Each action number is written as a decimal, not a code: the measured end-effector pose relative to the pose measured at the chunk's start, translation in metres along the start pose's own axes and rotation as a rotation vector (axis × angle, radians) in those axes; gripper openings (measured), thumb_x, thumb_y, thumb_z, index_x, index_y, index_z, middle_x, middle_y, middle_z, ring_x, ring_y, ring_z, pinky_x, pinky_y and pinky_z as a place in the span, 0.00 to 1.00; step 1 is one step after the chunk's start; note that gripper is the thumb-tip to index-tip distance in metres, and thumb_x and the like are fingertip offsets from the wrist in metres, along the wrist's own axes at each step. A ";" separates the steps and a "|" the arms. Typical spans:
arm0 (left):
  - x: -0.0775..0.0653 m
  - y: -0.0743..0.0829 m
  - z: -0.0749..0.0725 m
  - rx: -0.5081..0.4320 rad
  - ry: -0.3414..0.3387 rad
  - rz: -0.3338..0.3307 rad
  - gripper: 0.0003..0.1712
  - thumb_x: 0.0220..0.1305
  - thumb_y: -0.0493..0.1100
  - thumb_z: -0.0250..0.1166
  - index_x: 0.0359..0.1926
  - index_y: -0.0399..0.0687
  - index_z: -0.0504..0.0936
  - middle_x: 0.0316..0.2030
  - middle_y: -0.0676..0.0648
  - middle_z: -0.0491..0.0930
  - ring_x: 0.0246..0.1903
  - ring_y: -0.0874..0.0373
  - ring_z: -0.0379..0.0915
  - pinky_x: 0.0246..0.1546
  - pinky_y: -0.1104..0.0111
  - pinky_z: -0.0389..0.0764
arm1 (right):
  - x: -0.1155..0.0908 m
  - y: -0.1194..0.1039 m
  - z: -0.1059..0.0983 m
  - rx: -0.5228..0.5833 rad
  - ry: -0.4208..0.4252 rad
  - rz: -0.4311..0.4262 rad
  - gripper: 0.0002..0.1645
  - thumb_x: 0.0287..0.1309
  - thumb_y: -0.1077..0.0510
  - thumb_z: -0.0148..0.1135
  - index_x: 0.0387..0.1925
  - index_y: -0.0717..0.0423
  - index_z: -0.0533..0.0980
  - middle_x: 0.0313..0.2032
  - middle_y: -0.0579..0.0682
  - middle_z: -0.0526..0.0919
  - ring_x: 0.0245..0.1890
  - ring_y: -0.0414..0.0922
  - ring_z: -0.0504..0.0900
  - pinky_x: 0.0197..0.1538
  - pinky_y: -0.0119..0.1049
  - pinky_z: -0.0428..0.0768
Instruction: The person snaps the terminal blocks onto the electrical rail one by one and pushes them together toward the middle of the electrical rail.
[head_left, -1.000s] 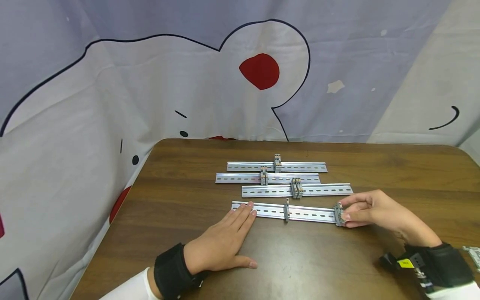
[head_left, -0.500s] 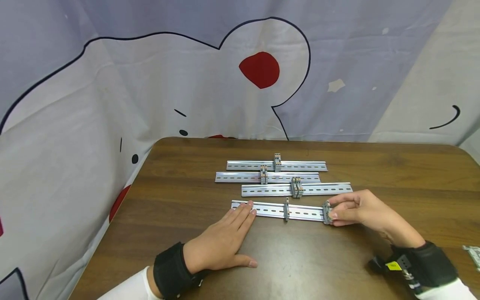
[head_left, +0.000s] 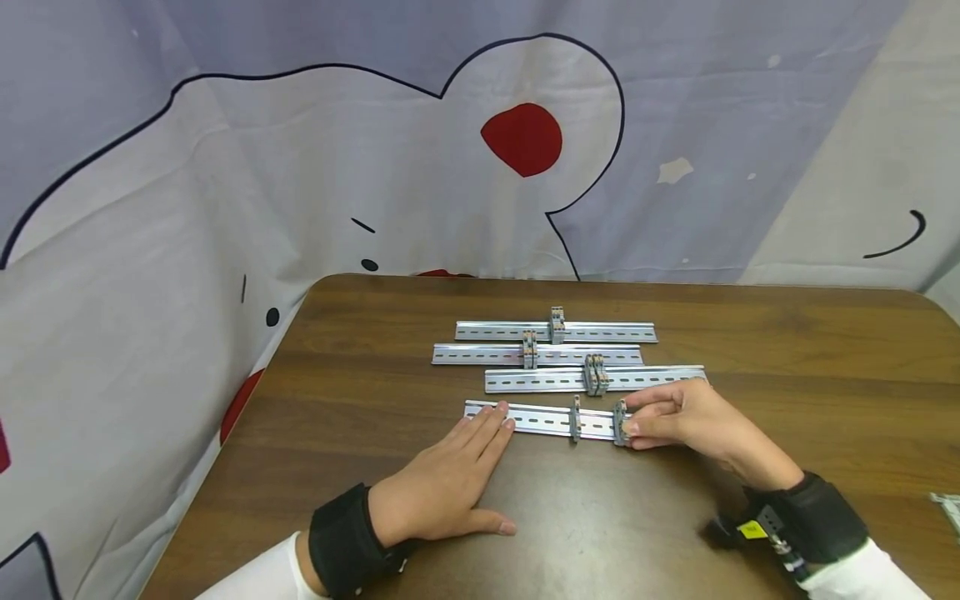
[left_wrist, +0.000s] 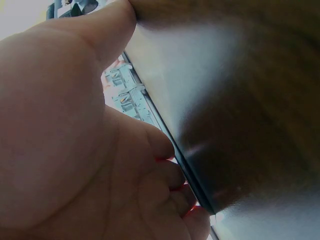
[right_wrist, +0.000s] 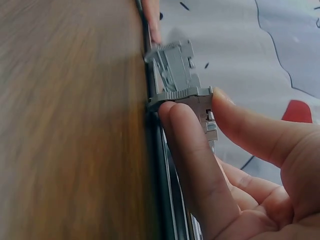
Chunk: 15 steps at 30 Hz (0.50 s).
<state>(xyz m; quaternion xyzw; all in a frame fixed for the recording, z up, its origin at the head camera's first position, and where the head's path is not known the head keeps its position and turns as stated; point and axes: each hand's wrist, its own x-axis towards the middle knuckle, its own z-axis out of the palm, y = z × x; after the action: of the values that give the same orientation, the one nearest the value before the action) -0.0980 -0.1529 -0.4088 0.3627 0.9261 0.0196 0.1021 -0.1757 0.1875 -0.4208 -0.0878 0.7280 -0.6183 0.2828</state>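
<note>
A slotted metal DIN rail [head_left: 540, 420] lies nearest the person on the table. My left hand [head_left: 438, 487] rests with straight fingers on its left end, the thumb spread onto the wood. With thumb and fingers, my right hand [head_left: 693, 421] pinches a grey terminal block [head_left: 620, 423] seated on the rail, hiding the rail's right part. A second narrow terminal block [head_left: 575, 420] stands on the rail a short gap to the left. In the right wrist view, fingers and thumb touch the edges of the held terminal block [right_wrist: 187, 95], with the other block [right_wrist: 175, 65] beyond it.
Three more DIN rails [head_left: 540, 381] lie roughly parallel behind, each bearing a few grey terminal blocks near its middle [head_left: 596, 376]. At the right edge lies a partly cropped pale object [head_left: 948, 507]. A printed cloth [head_left: 360, 167] hangs behind the wooden table [head_left: 360, 358].
My right hand has slid the terminal block leftward along the front rail, narrowing the gap to the second block. The left hand has stayed in place.
</note>
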 end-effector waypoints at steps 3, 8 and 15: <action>0.000 0.000 0.000 -0.004 -0.003 0.002 0.62 0.59 0.77 0.48 0.76 0.36 0.45 0.76 0.36 0.37 0.75 0.44 0.35 0.72 0.54 0.51 | 0.004 -0.001 0.006 0.009 -0.001 0.003 0.40 0.54 0.63 0.70 0.61 0.81 0.63 0.39 0.63 0.86 0.37 0.53 0.88 0.44 0.45 0.83; 0.001 0.000 -0.001 -0.008 -0.008 0.001 0.62 0.59 0.78 0.48 0.76 0.36 0.44 0.76 0.36 0.37 0.75 0.44 0.35 0.72 0.54 0.51 | 0.010 -0.001 0.016 0.023 0.006 -0.005 0.39 0.54 0.63 0.71 0.60 0.81 0.65 0.39 0.63 0.86 0.36 0.54 0.88 0.44 0.45 0.83; 0.000 0.000 -0.001 -0.005 -0.007 -0.002 0.62 0.59 0.78 0.49 0.76 0.36 0.45 0.76 0.36 0.37 0.75 0.44 0.35 0.72 0.54 0.51 | 0.019 -0.001 0.030 0.051 0.009 -0.020 0.38 0.53 0.63 0.71 0.59 0.80 0.66 0.39 0.64 0.86 0.36 0.54 0.88 0.44 0.45 0.84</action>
<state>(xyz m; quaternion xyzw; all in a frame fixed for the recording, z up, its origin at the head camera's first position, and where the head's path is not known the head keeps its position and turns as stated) -0.0983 -0.1531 -0.4080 0.3614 0.9261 0.0206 0.1062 -0.1758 0.1530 -0.4273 -0.0851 0.7123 -0.6400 0.2752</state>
